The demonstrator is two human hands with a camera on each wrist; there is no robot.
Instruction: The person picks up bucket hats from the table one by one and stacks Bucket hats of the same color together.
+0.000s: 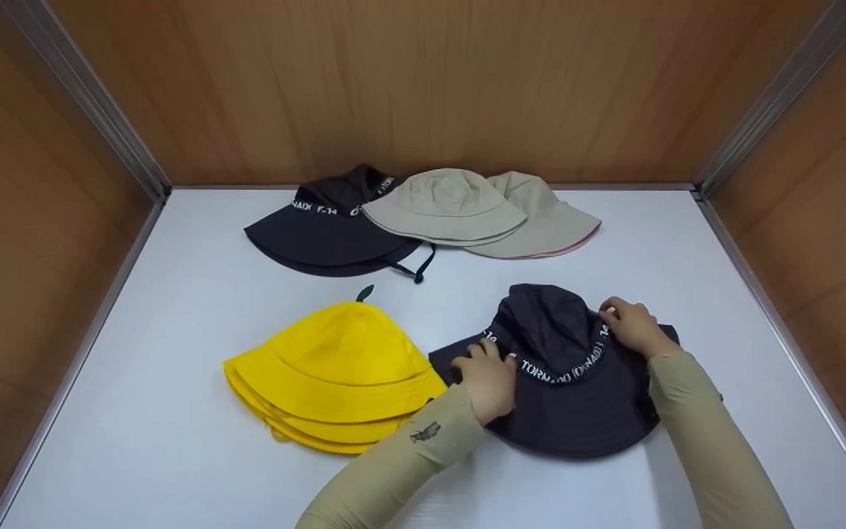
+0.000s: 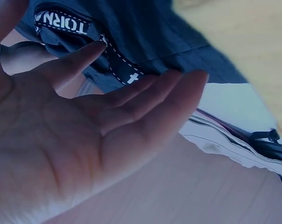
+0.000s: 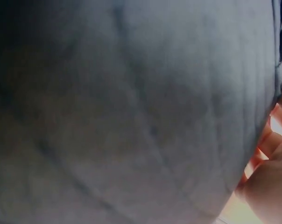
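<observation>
A dark navy bucket hat (image 1: 577, 419) with a lettered band lies at the front right, its crown up and its brim toward me. My left hand (image 1: 489, 378) is at the left part of its band; the left wrist view shows loosely extended fingers (image 2: 173, 100) beside the fabric, not curled round it. At the right end of the band is my right hand (image 1: 632, 327), fingertips against the cloth. Dark fabric (image 3: 131, 112) fills most of the right wrist view, so whether those fingers pinch it is hidden.
Left of the navy hat sits a stack of yellow bucket hats (image 1: 349, 353) with a green leaf on top, touching or nearly touching it. Along the back lie another dark hat (image 1: 327, 239) with a cord and overlapping beige hats (image 1: 445, 206). Wooden walls (image 1: 423, 88) enclose the white table (image 1: 136, 411).
</observation>
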